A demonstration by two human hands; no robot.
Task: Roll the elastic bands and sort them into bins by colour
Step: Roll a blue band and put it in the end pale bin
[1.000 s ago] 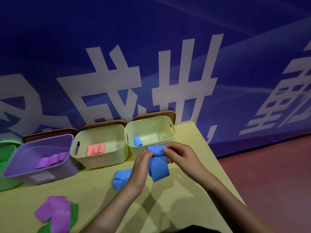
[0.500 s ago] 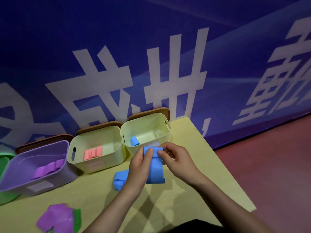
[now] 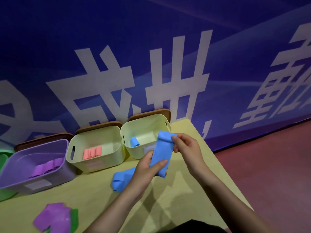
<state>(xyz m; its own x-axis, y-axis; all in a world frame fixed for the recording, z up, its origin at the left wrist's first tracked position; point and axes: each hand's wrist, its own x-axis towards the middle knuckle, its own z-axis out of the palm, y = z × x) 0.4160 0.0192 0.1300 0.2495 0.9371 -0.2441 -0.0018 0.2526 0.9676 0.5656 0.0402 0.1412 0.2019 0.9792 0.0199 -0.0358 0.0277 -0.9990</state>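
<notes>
A blue elastic band (image 3: 162, 152) is stretched upright between my hands above the yellow table (image 3: 94, 195). My right hand (image 3: 186, 148) pinches its rolled top end. My left hand (image 3: 148, 167) grips its lower part, thumb across the front. Behind it stands the right cream bin (image 3: 165, 120) with one rolled blue band (image 3: 134, 142) inside. The middle cream bin (image 3: 94, 132) holds rolled pink bands (image 3: 92, 152). The purple bin (image 3: 15, 180) holds rolled purple bands (image 3: 47, 167). Another loose blue band (image 3: 121, 179) lies on the table by my left wrist.
A loose purple band (image 3: 53, 219) lies over a green one (image 3: 74, 217) at the table's near left. A green bin (image 3: 4, 158) shows at the far left edge. Brown lids (image 3: 99, 126) lean behind the bins against a blue banner wall. Red floor lies right of the table edge.
My left hand slid down from the band's top to its lower part, so the band now stands stretched upright. My right hand kept its pinch on the rolled end.
</notes>
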